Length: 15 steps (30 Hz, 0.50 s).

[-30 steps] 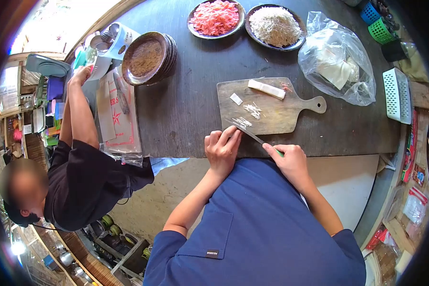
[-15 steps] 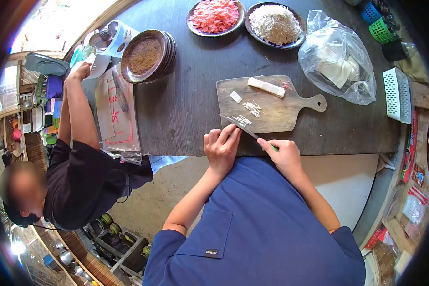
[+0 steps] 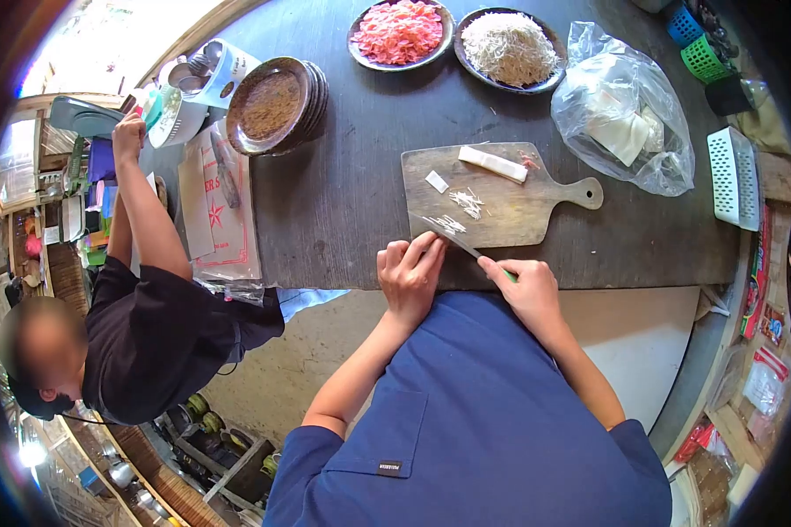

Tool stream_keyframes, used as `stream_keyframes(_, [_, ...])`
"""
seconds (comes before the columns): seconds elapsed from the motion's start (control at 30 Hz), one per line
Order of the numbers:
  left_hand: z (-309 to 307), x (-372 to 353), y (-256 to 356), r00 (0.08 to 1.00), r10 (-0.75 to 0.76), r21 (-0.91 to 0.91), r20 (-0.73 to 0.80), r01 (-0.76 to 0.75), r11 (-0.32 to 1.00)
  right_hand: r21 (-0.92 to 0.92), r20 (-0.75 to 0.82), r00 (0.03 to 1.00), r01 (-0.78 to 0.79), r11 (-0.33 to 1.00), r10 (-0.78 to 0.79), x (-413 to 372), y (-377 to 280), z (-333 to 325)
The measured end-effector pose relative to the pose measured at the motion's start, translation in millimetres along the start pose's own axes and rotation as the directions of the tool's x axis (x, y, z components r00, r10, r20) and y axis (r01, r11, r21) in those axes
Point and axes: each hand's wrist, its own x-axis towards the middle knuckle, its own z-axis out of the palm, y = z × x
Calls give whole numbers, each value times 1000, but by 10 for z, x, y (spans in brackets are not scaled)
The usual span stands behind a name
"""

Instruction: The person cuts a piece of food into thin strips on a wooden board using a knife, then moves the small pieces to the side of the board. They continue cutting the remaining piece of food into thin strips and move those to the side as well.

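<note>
My right hand (image 3: 529, 292) is closed round the green handle of a knife (image 3: 466, 246), whose blade points up and left across the near edge of a wooden cutting board (image 3: 510, 215). Beside the blade, my left hand (image 3: 410, 274) has its fingers bent together at the board's near left corner; whatever is under the fingertips is hidden. Thin white strips (image 3: 468, 204) lie in small heaps on the board. Farther up are a small flat white piece (image 3: 436, 182) and a long white block (image 3: 492, 164), with reddish scraps (image 3: 529, 161) next to it.
Behind the board stand a plate of pink shreds (image 3: 397, 33), a plate of pale shreds (image 3: 510, 48) and a clear plastic bag (image 3: 624, 123) with white pieces. Stacked brown plates (image 3: 268, 110) are at left. Another person (image 3: 163, 342) reaches toward a white basket (image 3: 177, 123). A white perforated basket (image 3: 734, 180) stands right.
The other person's hand has shifted left, away from the white basket's near side, and now holds something dark. My hands and the knife stay almost in place.
</note>
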Motion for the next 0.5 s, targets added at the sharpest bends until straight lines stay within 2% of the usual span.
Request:
stream_keyframes(0.23, [6,2,1,1000,-1,-24,-14,0,1000,-8,41,998,-39,999,39,-21,84,21])
stream_keyframes(0.3, [-1,-8,10,1000,-7,-26,-6,7,1000,54,2,1000,28,998,-28,49,130,149])
stream_keyframes(0.43, [-1,-10,-14,1000,-10,-21,6,10,1000,47,6,999,42,998,-42,44,43,65])
stream_keyframes(0.5, [-12,-18,-25,1000,-13,-11,13,14,1000,13,34,999,-33,999,32,-69,-5,-19])
